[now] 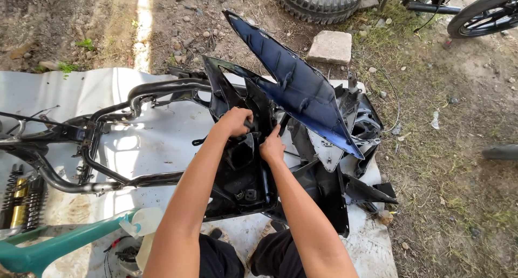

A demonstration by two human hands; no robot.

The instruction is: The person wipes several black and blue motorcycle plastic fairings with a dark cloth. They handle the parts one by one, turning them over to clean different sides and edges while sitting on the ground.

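Hands (253,135) grip black plastic panel (243,170) — glossy, scuffed, ribbed inside.

A: We've got the frame (108,143) lying on the sheet (59,89), left of the panel pile (324,164).
B: And we see shock springs (21,197) at the sheet's left edge, a stone block (330,46) behind the pile, a tyre (319,0) farther back.

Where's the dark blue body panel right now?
In the head view the dark blue body panel stands tilted right of centre, atop the pile of black plastic panels, just right of both hands, with the grey stone block behind it.
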